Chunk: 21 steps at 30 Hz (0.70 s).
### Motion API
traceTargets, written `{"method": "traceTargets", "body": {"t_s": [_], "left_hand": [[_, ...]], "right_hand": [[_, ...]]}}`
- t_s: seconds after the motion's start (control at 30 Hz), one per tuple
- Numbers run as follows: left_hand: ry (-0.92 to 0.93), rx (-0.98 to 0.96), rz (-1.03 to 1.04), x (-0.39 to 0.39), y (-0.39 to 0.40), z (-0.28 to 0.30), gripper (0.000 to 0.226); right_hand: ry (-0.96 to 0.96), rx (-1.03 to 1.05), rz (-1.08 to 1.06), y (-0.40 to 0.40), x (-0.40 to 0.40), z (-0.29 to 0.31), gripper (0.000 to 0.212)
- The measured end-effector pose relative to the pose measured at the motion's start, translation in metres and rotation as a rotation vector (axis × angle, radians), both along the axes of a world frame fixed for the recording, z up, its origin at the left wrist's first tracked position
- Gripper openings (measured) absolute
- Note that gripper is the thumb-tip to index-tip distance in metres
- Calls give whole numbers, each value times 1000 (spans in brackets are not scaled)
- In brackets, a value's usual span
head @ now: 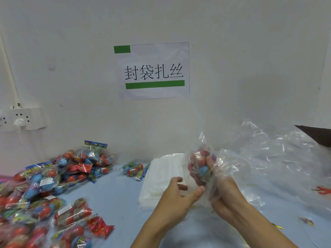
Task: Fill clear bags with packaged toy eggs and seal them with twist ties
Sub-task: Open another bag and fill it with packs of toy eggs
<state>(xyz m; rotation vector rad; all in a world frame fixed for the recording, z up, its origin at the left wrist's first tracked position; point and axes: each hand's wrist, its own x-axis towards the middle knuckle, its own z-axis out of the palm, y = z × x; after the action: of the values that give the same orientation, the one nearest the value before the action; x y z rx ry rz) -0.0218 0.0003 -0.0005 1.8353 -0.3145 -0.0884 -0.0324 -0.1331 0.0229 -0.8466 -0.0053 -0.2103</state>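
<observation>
My right hand point(224, 187) grips a pack of toy eggs point(201, 162), red and blue, held up inside a clear bag point(232, 169) that drapes over the hand. My left hand point(180, 194) is beside it, thumb touching the bag's lower edge, fingers loosely curled over the stack of flat clear bags point(159, 178). A large pile of packaged toy eggs point(50, 187) lies at the left. One single pack point(135, 170) lies alone near the wall.
Crumpled clear plastic point(279, 154) is heaped at the right. A yellow twist tie point(277, 226) lies by my right forearm. The table cover point(116, 194) is light blue. A paper sign point(152, 70) hangs on the wall, and a power strip point(21, 119) sits at left.
</observation>
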Motion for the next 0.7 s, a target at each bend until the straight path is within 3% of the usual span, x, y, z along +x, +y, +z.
{"method": "traceTargets", "body": {"t_s": [0.07, 0.13, 0.2, 0.27, 0.33, 0.43, 0.53, 0.63, 0.7], "left_hand": [[-162, -57, 178, 2, 1, 3, 54], [-478, -64, 334, 3, 4, 6, 41], [-804, 62, 396, 1, 6, 11, 36], [-995, 212, 368, 0, 5, 12, 43], [-1085, 353, 339, -2, 1, 11, 35], [-1157, 360, 321, -3, -1, 9, 6], [-1187, 211, 248, -5, -2, 14, 12], [-1236, 192, 185, -10, -6, 18, 11], [-1238, 185, 173, -13, -7, 19, 5]], "right_hand": [[-29, -18, -64, -1, 1, 0, 40], [-41, -128, -127, -1, 3, -3, 35], [-9, -309, -206, 1, 3, -7, 28], [-10, -461, -240, 2, 3, -12, 32], [-12, -582, -256, 2, 4, -18, 35], [63, -761, -349, 0, 5, -24, 13], [137, -797, -390, -7, 9, -29, 27], [325, -914, -327, -11, 8, -31, 41], [338, -972, -342, -10, 5, -29, 43]]}}
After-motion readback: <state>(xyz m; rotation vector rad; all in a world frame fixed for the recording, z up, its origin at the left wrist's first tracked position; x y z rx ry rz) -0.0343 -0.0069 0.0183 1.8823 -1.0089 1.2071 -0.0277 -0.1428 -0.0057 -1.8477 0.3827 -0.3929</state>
